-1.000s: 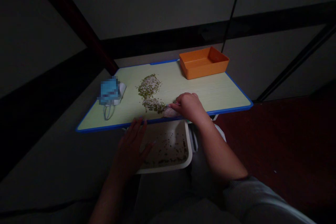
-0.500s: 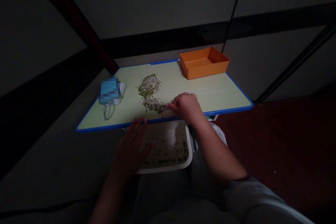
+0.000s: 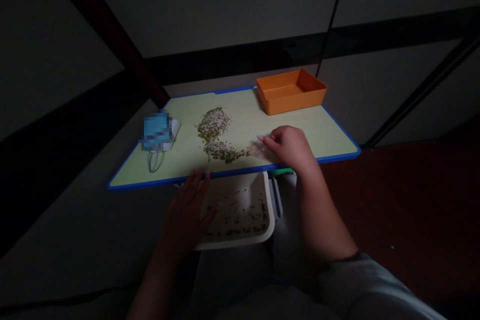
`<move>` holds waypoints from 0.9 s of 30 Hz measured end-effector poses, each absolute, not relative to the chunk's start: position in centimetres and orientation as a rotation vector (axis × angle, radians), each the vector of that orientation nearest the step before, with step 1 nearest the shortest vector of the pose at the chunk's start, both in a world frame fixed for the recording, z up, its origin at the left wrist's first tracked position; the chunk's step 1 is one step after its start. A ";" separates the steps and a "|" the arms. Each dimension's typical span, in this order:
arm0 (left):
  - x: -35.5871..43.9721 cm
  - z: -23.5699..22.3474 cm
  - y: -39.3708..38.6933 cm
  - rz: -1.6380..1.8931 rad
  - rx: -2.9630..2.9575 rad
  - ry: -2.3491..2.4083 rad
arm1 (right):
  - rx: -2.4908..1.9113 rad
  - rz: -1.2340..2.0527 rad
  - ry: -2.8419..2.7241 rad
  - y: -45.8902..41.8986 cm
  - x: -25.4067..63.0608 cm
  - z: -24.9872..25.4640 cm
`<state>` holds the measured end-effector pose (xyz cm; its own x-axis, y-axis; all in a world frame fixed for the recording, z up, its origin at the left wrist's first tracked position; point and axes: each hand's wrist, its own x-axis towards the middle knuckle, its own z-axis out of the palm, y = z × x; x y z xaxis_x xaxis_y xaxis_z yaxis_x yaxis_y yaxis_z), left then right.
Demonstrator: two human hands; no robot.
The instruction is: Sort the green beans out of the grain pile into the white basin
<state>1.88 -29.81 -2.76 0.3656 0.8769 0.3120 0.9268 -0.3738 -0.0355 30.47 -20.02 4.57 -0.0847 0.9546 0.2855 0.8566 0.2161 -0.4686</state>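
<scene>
On the pale table lies a pile of small green beans mixed with white grains, curving toward the front edge. My right hand is closed, thumb forward, low over the tabletop right of the pile's thin tail. Beneath its curled fingers shows a faint pinkish, see-through patch; whether it is a held thing is unclear. My left hand holds nothing, its fingers spread and tips at the table's front edge, over the left side of a white tray. Scattered dark bits and beans lie in this tray, below the table edge.
An orange bin stands at the table's back right. At the left end is a blurred-out blue and white object with a grey loop. A blue rim borders the table, and a wall rises behind it.
My right hand has moved right, away from the pile, and a thin trail of grains now shows where it was. The left hand has stayed in place.
</scene>
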 end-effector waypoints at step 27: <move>1.7 -2.9 -29.9 -0.356 -2.415 -1.624 | -1.755 0.237 -2.023 -19.6 30.6 4.1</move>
<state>1.73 -29.87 -2.91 0.3636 0.8773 0.3132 0.9279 -0.3709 -0.0381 30.63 -19.60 4.07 -0.0902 0.9713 0.2202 0.8942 0.1764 -0.4115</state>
